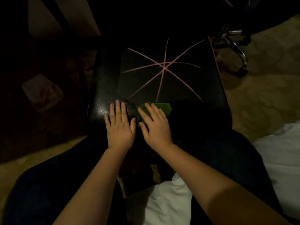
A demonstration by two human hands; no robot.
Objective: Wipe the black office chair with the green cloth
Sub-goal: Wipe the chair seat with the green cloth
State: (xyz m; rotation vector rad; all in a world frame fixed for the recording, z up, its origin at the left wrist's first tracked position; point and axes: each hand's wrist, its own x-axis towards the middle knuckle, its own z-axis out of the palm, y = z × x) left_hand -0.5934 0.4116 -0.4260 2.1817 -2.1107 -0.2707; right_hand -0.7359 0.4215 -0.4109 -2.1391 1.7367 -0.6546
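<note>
Dim head view: black office chair [112, 88] seat fills centre frame, pink strings [164, 67] crossing in a star on it toward 12 o'clock. Left hand [120, 125] flat, fingers spread, bare on the seat's near edge; right hand [155, 125] just beside it at 3 o'clock, palm down on the green cloth [160, 106]. Chrome base of a second chair [238, 51] at 2 o'clock, white fabric [168, 203] at 5 o'clock.
</note>
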